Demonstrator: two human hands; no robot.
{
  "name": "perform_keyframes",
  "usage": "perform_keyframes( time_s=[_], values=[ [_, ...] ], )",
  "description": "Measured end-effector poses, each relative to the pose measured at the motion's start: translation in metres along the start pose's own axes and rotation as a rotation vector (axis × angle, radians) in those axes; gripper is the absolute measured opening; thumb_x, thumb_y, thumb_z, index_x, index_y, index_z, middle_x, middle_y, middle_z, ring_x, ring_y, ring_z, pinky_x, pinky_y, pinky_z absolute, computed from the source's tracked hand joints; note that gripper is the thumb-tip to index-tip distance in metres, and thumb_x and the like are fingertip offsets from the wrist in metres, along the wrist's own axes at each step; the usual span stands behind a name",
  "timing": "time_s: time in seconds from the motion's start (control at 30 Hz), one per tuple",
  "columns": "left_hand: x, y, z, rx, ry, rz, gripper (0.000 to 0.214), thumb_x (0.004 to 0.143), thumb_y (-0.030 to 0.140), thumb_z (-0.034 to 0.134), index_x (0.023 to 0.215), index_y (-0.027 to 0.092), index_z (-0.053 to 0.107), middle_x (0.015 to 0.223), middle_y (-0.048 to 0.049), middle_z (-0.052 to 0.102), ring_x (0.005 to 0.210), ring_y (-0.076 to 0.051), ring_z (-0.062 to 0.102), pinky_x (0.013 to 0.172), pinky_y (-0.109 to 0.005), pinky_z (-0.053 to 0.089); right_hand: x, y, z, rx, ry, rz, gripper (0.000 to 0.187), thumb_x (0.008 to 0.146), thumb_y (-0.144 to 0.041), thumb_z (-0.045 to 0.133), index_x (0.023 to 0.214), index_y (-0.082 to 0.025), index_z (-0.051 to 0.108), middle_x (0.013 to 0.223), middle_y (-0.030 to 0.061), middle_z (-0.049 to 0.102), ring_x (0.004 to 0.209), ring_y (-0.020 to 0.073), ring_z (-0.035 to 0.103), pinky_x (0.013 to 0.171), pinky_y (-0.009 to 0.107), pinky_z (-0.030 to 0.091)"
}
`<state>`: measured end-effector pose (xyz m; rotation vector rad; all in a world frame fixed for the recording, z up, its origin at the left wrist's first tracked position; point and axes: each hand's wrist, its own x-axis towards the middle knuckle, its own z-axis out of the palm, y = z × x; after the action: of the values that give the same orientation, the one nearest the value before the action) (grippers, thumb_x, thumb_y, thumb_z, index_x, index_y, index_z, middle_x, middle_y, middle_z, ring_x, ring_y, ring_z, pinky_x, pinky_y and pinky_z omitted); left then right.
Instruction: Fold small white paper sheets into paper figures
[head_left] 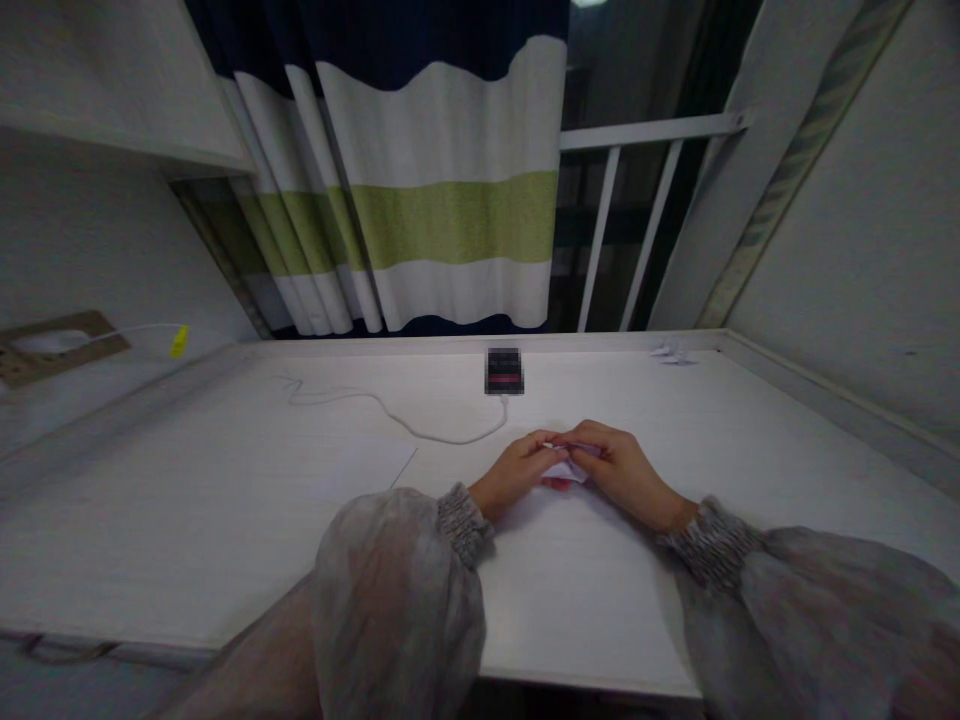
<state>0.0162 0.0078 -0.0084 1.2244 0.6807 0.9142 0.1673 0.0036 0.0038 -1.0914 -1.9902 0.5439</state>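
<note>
Between my two hands is a small folded piece of white paper [564,468], partly covered by my fingers. My left hand [525,465] grips its left side, with the thumb on top and fingertips showing beneath the lower edge. On the other side, my right hand [611,465] pinches the paper with thumb and fingers, and its fingertips meet those of the left hand at the top. Both hands are just above the white desk [585,590]. The exact shape of the folds is hidden.
A flat white sheet [360,468] lies left of my hands. Beyond them, a blurred dark device [504,372] is joined to a white cable [420,432] that runs left. Small folded white paper pieces [673,354] sit at the back right, near the desk's raised edge.
</note>
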Motion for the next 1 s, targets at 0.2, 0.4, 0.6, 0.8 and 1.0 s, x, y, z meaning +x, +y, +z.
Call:
perform_keyframes(
  time_s=[0.2, 0.4, 0.6, 0.8, 1.0],
  values=[
    [-0.001, 0.0, -0.001, -0.118, -0.008, -0.014, 0.037, 0.066, 0.041, 0.065, 0.087, 0.011, 0.059, 0.086, -0.0068, 0.057, 0.08, -0.017, 0.055, 0.07, -0.033, 0.048, 0.001, 0.003, 0.001, 0.107, 0.036, 0.081, 0.02, 0.071, -0.018, 0.049, 0.078, -0.017, 0.068, 0.079, 0.0052, 0.065, 0.076, 0.0171, 0.058, 0.072, 0.029, 0.044],
    [0.001, -0.005, -0.004, -0.086, 0.003, -0.049, 0.043, 0.056, 0.036, 0.074, 0.085, 0.012, 0.053, 0.075, -0.0027, 0.061, 0.07, -0.013, 0.058, 0.07, -0.032, 0.047, 0.001, -0.002, 0.003, 0.186, 0.035, 0.215, 0.02, 0.067, -0.019, 0.049, 0.077, -0.016, 0.066, 0.078, 0.0041, 0.066, 0.07, 0.0163, 0.058, 0.063, 0.027, 0.044],
    [0.004, -0.008, -0.005, -0.047, 0.055, -0.042, 0.043, 0.054, 0.036, 0.074, 0.08, 0.014, 0.047, 0.066, 0.0002, 0.061, 0.06, -0.011, 0.058, 0.062, -0.027, 0.045, -0.001, -0.001, 0.004, 0.272, 0.03, 0.22, 0.019, 0.067, -0.021, 0.05, 0.082, -0.016, 0.059, 0.072, 0.0012, 0.062, 0.054, 0.0111, 0.051, 0.049, 0.023, 0.039],
    [0.004, -0.005, -0.005, 0.032, 0.097, 0.046, 0.039, 0.058, 0.038, 0.07, 0.078, 0.013, 0.049, 0.056, 0.0031, 0.058, 0.045, -0.005, 0.047, 0.048, -0.018, 0.033, -0.002, -0.005, 0.002, 0.248, 0.028, 0.209, 0.022, 0.071, -0.032, 0.054, 0.082, -0.015, 0.06, 0.059, -0.0014, 0.053, 0.05, 0.0101, 0.044, 0.046, 0.022, 0.035],
    [0.006, -0.005, -0.005, 0.036, 0.104, 0.091, 0.037, 0.056, 0.041, 0.07, 0.073, 0.014, 0.05, 0.05, 0.007, 0.05, 0.044, -0.004, 0.041, 0.046, -0.018, 0.027, -0.001, -0.009, -0.001, 0.072, 0.074, 0.063, 0.021, 0.073, -0.033, 0.056, 0.082, -0.015, 0.063, 0.064, 0.0001, 0.054, 0.053, 0.0105, 0.044, 0.049, 0.023, 0.035]
  ],
)
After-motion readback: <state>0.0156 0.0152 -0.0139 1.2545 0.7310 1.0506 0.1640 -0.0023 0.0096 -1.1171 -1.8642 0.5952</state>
